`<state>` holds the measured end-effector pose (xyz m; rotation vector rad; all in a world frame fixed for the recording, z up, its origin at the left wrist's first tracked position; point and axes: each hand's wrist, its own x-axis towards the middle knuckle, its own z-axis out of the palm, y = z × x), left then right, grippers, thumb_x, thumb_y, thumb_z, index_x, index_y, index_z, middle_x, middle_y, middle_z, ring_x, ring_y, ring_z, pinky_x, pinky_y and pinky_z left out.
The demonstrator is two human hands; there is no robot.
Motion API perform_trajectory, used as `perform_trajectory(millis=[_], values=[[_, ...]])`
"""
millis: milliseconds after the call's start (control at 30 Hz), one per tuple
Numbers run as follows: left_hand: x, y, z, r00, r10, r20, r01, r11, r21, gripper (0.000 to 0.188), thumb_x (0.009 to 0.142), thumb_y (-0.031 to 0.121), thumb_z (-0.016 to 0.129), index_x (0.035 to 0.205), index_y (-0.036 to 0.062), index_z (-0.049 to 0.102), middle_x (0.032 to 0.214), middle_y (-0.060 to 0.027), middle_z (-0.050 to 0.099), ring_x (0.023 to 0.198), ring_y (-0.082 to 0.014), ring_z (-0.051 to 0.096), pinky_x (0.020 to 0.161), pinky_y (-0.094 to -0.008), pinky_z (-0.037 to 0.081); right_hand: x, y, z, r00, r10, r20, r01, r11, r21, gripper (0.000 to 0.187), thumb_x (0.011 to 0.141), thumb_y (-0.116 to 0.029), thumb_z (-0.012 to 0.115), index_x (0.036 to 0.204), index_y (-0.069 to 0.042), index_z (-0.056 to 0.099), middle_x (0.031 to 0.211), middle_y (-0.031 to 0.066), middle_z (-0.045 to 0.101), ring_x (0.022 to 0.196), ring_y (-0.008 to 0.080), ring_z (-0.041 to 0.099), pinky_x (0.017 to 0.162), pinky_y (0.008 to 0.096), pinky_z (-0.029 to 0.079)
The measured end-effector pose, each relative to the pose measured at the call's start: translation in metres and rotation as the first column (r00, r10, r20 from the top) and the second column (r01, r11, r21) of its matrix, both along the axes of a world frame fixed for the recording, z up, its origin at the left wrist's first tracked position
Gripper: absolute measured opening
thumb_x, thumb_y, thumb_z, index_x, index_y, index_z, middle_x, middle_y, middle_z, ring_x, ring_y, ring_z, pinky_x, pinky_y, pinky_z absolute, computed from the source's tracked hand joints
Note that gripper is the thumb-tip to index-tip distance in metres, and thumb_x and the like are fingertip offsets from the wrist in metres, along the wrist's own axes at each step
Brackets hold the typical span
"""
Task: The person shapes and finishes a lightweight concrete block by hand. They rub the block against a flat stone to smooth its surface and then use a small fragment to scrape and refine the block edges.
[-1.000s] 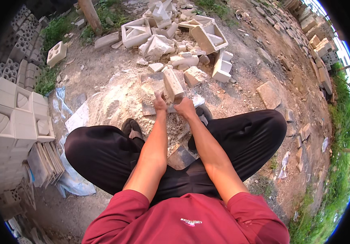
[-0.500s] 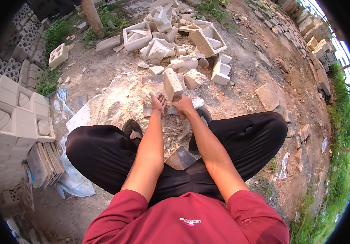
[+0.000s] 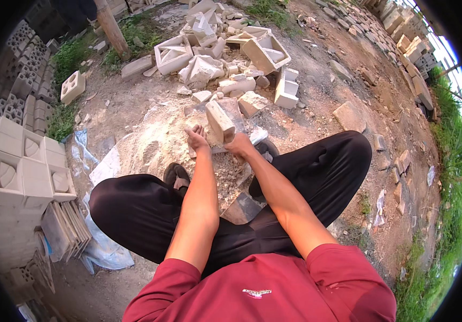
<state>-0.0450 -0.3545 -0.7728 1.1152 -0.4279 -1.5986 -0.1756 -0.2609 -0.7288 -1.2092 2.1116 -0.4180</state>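
My right hand (image 3: 239,145) is closed at the lower right end of a pale oblong block (image 3: 220,121). The block is tilted, its top leaning left, above a dusty flat slab (image 3: 232,105) on the ground between my feet. Whether a handle is hidden in my grip cannot be made out. To the left of the block, my left hand (image 3: 196,137) is held palm up with its fingers apart and nothing in it. Pale crumbled rubble (image 3: 158,137) lies just left of that hand. A broken chunk (image 3: 252,103) rests at the slab's far right edge.
A heap of broken pale blocks (image 3: 209,70) lies ahead. Stacked blocks (image 3: 37,166) stand at the left, with thin boards (image 3: 65,228) and blue plastic sheeting (image 3: 105,249) beside them. A wooden post (image 3: 112,29) rises at the far left. Grass (image 3: 451,214) borders the right.
My left hand has moved a little left, away from the block. In my right hand the block leans further left. The whole view has shifted slightly.
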Motion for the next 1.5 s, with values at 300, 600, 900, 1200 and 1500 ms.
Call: perform_trajectory(millis=[300,600,900,1200,1500], values=[[0.021,0.0,-0.017,0.998,-0.022,0.06,0.023,1.0,-0.004,0.087,0.097,0.065,0.027,0.128,-0.0146,0.046,0.132,-0.0293,0.051,0.126,-0.0368,0.05,0.108,-0.0423,0.037,0.03,0.0,0.011,0.979,-0.197,0.048,0.201,0.973,-0.11,0.058,0.069,-0.031,0.071,0.114,0.004,0.061,0.108,0.0274,0.066,0.104,0.0387,0.064,0.09,0.0412,0.052],[0.023,-0.012,-0.031,0.971,-0.174,0.167,0.168,0.985,0.05,0.081,0.099,0.061,0.029,0.123,-0.0132,0.051,0.125,-0.0266,0.057,0.116,-0.0334,0.058,0.1,-0.0398,0.045,0.034,-0.017,0.018,0.978,-0.174,0.114,0.198,0.949,-0.246,0.048,0.068,-0.032,0.073,0.099,0.005,0.067,0.097,0.0284,0.067,0.098,0.0391,0.065,0.082,0.0443,0.052],[0.012,0.001,-0.031,0.93,-0.179,0.321,0.178,0.983,0.032,0.066,0.102,0.051,0.03,0.114,-0.0061,0.059,0.096,-0.0146,0.067,0.074,-0.0205,0.063,0.066,-0.0314,0.051,0.025,0.003,0.002,0.981,-0.195,-0.02,0.194,0.979,-0.064,0.05,0.069,-0.034,0.072,0.098,0.007,0.065,0.097,0.0302,0.066,0.098,0.0422,0.064,0.085,0.0445,0.052],[0.001,0.0,-0.025,0.736,-0.235,0.635,0.36,0.93,-0.073,0.067,0.1,0.048,0.029,0.103,-0.008,0.065,0.087,-0.0171,0.071,0.088,-0.0322,0.066,0.085,-0.0389,0.047,0.032,-0.01,0.02,0.944,-0.229,0.237,0.308,0.871,-0.382,0.047,0.069,-0.03,0.072,0.097,0.007,0.064,0.094,0.0287,0.067,0.094,0.0413,0.066,0.081,0.0416,0.053],[0.035,-0.007,-0.024,0.718,-0.065,0.693,0.122,0.992,-0.033,0.063,0.1,0.044,0.026,0.099,-0.0042,0.067,0.083,-0.0168,0.071,0.084,-0.0327,0.066,0.081,-0.0404,0.048,0.042,-0.007,0.003,0.982,-0.188,0.016,0.188,0.978,-0.085,0.052,0.069,-0.033,0.072,0.098,0.009,0.065,0.093,0.0307,0.067,0.096,0.042,0.065,0.084,0.0457,0.052]])
